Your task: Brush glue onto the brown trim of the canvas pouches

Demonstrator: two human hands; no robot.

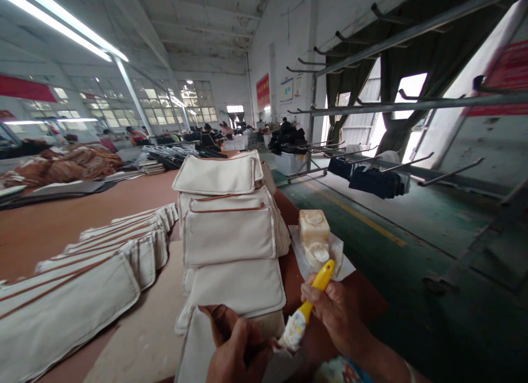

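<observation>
My right hand (330, 306) is closed round a yellow-handled brush (313, 292), whose bristle end is crusted with white stuff and points down toward my left hand. The brush tip meets the edge of a brown and white piece (218, 322) at the bottom centre. My left hand (241, 347) pinches that piece along its brown edge. Just beyond, cream fabric pieces (235, 287) lie stacked in a tall pile. Right of the pile, an open, stained plastic container (314, 229) rests on a white sheet (346, 262).
Overlapping cream pieces (82, 295) with brown strips run along the left of the brown table (136, 199). Brown bundles (78, 166) lie farther back. A metal rack (371, 103) with prongs and dark items (375, 179) stands right. People sit in the far background.
</observation>
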